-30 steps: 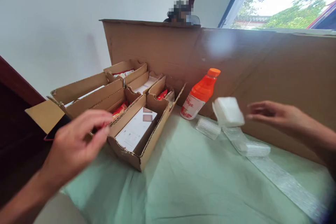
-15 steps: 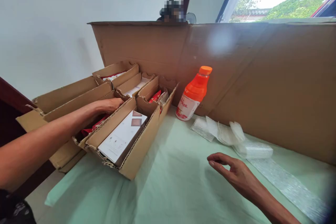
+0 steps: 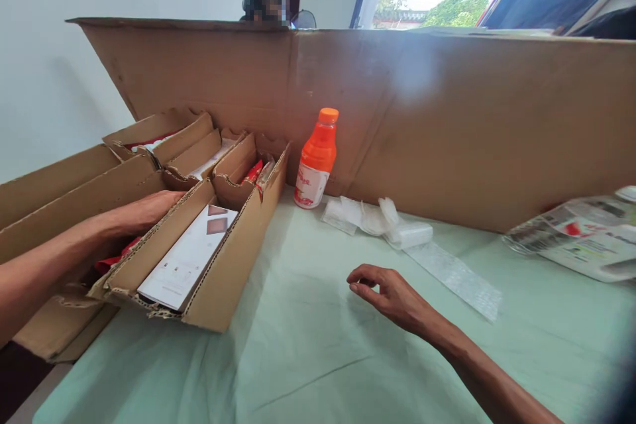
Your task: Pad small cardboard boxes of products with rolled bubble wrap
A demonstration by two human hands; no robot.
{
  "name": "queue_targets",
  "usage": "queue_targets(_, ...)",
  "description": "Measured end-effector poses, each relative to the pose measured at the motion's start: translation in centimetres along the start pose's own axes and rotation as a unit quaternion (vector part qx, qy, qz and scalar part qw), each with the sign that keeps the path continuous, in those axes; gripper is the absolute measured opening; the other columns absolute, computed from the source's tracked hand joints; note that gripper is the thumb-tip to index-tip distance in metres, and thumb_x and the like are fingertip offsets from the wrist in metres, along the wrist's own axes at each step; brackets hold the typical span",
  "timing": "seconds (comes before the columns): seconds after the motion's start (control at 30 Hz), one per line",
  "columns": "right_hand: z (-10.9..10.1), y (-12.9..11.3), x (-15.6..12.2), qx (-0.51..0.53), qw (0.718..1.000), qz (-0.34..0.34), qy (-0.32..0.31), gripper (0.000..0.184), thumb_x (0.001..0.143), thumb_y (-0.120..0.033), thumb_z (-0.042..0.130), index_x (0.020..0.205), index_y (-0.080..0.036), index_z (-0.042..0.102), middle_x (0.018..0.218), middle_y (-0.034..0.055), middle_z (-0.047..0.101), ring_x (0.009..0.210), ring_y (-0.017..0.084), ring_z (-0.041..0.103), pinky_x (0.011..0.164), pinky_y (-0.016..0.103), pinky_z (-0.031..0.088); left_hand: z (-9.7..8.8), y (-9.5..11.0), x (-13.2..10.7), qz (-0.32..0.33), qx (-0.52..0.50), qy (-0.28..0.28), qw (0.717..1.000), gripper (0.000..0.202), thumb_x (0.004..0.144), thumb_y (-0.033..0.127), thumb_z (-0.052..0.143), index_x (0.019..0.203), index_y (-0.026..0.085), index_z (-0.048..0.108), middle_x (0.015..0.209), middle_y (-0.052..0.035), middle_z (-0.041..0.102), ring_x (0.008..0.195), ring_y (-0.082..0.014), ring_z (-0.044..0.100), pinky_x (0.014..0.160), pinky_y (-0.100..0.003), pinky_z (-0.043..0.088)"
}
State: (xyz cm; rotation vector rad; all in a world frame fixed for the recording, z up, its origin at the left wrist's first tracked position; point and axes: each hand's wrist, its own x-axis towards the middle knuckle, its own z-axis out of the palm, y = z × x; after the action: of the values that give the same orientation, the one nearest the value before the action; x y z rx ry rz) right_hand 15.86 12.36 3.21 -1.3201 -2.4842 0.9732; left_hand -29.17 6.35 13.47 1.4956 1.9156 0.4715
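My left hand [image 3: 142,212] reaches down into a long cardboard tray [image 3: 74,205] that holds red packets [image 3: 112,258]; its fingers are hidden behind the tray wall. The neighbouring tray [image 3: 223,278] holds a flat white box [image 3: 186,258]. My right hand [image 3: 392,295] hovers just above the pale green cloth [image 3: 322,358], fingers curled with thumb near the fingertips and nothing in them. Beyond it lie white bubble-wrap pouches [image 3: 377,222] and a strip of bubble wrap [image 3: 454,275].
An orange bottle [image 3: 317,159] stands against a tall cardboard wall [image 3: 447,119] along the table's far side. More cardboard trays [image 3: 199,152] with white boxes and red packets sit behind. A printed plastic pack [image 3: 581,238] lies at the right. Someone's head shows above the wall.
My left hand went from hovering over the trays into the red-packet tray. My right hand dropped the white pouch by the wall and drew back low over the cloth. The camera swung right.
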Motion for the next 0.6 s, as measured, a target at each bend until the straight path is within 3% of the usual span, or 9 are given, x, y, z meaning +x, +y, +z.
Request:
queue_targets(0.07,-0.7,0.1,-0.7,0.0,1.0,-0.002,0.01,0.03,0.092,-0.043,0.05,0.091,-0.022,0.072,0.093,0.0054,0.075,0.079,0.02,0.066,0.067,0.031,0.05,-1.9,0.0,-0.9,0.017,0.029,0.053,0.998,0.04,0.062,0.054,0.07,0.086,0.022,0.074,0.093,0.0012,0.078,0.097,-0.0265,0.067,0.08,-0.029,0.055)
queue_targets(0.13,-1.9,-0.8,-0.8,0.008,0.999,-0.014,0.033,0.032,0.091,-0.046,0.052,0.089,-0.022,0.072,0.089,0.0052,0.075,0.076,0.02,0.067,0.065,0.031,0.052,-4.1,1.0,-2.7,0.008,0.041,0.206,0.978,0.038,0.061,0.051,0.069,0.085,0.022,0.073,0.088,0.002,0.076,0.091,-0.0219,0.065,0.08,-0.027,0.054)
queue_targets(0.2,-3.4,-3.3,-0.2,0.016,0.996,-0.045,0.075,0.032,0.091,-0.049,0.054,0.09,-0.023,0.073,0.088,0.0051,0.075,0.078,0.021,0.068,0.065,0.031,0.053,-5.5,3.4,-4.9,-0.001,0.011,0.354,0.935,0.038,0.066,0.049,0.068,0.092,0.021,0.073,0.078,0.0033,0.071,0.076,-0.0154,0.063,0.076,-0.027,0.053)
queue_targets(0.27,-4.9,-7.2,1.1,0.022,0.985,-0.11,0.134,0.031,0.09,-0.05,0.057,0.099,-0.024,0.072,0.096,0.0052,0.075,0.084,0.022,0.069,0.069,0.032,0.055,-5.3,7.0,-6.5,0.066,-0.011,0.432,0.899,0.035,0.072,0.045,0.07,0.096,0.021,0.073,0.072,0.0046,0.066,0.067,-0.0107,0.059,0.072,-0.026,0.053)
queue_targets(0.33,-6.1,-11.6,3.0,0.048,0.959,-0.204,0.191,0.043,0.087,-0.054,0.064,0.119,-0.027,0.066,0.115,0.0057,0.072,0.095,0.023,0.068,0.079,0.036,0.057,-3.7,11.0,-7.1,0.181,-0.026,0.42,0.889,0.027,0.075,0.04,0.071,0.093,0.02,0.072,0.074,0.0047,0.065,0.066,-0.0092,0.06,0.069,-0.025,0.053)
queue_targets(0.43,-7.0,-16.3,5.9,0.106,0.915,-0.31,0.235,0.073,0.081,-0.062,0.069,0.143,-0.03,0.047,0.131,0.0054,0.064,0.108,0.025,0.065,0.088,0.04,0.056,-0.3,15.9,-5.5,0.295,-0.083,0.311,0.899,0.012,0.078,0.029,0.067,0.085,0.019,0.069,0.076,0.003,0.066,0.064,-0.0096,0.062,0.061,-0.022,0.053)
queue_targets(0.5,-7.3,-16.4,7.6,0.109,0.912,-0.307,0.248,0.069,0.083,-0.063,0.066,0.141,-0.029,0.048,0.122,0.004,0.066,0.105,0.026,0.066,0.085,0.041,0.056,0.9,17.1,-3.3,0.321,-0.075,0.211,0.92,0.016,0.082,0.028,0.062,0.094,0.02,0.069,0.084,0.0009,0.069,0.073,-0.0127,0.067,0.064,-0.024,0.055)
queue_targets(0.6,-8.2,-11.7,9.3,0.05,0.94,-0.195,0.276,0.054,0.084,-0.059,0.066,0.128,-0.027,0.06,0.108,0.0047,0.07,0.098,0.027,0.067,0.085,0.044,0.056,-0.2,15.1,1.0,0.283,0.012,0.125,0.951,0.036,0.083,0.032,0.061,0.117,0.024,0.065,0.104,0.0006,0.071,0.096,-0.0177,0.069,0.081,-0.028,0.055)
